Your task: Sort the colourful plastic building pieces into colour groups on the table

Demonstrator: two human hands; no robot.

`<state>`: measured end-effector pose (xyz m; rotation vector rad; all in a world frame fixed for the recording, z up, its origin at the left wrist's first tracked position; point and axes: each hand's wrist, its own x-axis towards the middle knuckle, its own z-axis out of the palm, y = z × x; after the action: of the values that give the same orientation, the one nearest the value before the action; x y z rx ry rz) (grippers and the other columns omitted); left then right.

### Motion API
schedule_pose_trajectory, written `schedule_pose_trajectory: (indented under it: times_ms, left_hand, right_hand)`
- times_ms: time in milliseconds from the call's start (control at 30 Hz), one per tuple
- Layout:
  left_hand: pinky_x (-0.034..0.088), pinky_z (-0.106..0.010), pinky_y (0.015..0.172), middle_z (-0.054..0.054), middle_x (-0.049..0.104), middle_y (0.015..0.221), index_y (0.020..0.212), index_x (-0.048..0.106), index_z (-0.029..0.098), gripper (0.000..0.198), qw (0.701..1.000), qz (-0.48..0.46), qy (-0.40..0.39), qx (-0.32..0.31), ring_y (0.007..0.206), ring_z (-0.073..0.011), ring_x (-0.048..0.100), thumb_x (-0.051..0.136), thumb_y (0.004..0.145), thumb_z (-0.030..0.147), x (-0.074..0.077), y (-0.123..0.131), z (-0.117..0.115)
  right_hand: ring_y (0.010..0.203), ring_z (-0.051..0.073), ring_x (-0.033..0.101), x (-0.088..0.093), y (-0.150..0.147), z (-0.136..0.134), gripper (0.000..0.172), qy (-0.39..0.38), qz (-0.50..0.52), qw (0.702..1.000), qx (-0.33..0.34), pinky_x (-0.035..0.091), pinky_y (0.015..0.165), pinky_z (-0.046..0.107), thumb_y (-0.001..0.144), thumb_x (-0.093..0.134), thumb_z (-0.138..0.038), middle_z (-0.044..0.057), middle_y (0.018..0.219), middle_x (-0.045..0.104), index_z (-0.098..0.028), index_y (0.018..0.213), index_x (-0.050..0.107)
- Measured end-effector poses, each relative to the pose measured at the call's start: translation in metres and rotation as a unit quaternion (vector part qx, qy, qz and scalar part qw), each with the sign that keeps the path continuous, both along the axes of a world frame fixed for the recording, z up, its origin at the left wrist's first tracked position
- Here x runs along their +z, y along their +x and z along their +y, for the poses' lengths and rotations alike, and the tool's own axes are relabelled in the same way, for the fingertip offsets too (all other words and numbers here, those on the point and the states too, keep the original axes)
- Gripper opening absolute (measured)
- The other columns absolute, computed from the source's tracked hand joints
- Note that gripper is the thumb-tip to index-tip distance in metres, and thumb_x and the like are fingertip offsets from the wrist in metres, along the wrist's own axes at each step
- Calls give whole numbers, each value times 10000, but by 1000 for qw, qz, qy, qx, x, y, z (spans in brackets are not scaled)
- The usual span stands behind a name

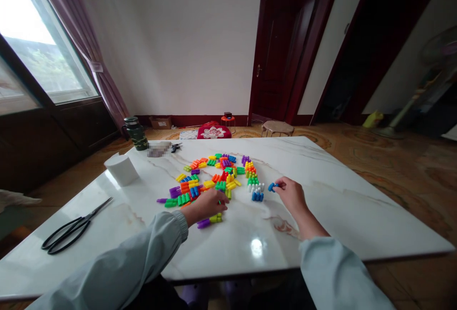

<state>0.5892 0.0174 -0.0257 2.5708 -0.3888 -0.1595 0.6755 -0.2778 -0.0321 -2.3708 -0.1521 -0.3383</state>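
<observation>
Right hand [292, 195] pinches a blue peg [272, 186] beside the sorted row [252, 178]; left hand [209, 203], grip unclear, might scatter the near pile [188, 189]

White marble table [339, 210] bears coloured blocks [221, 176], black scissors [74, 228], a white roll [121, 169]

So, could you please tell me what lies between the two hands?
In the head view, blue pieces and white pieces sit between the left hand and the right hand.
</observation>
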Motion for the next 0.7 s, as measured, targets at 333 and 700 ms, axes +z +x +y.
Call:
schedule_pose_trajectory:
  times_ms: [333,700]
  left_hand:
    - [498,-244,720,-63,743,931,980,746,182,274,1000,17,-1,1,793,-184,669,679,728,266,-1,-4,8]
    - [484,-225,703,-46,746,898,953,751,175,244,1000,12,-6,-12,783,-168,662,664,730,225,-2,-3,11]
  right_hand:
    - [755,151,660,-35,14,6,183,-66,69,994,59,479,710,243,689,636,-99,11,778,722,-211,818,702]
    - [780,159,668,-36,14,9,261,-59,78,995,32,494,720,254,676,642,-68,46,881,728,-190,901,694]
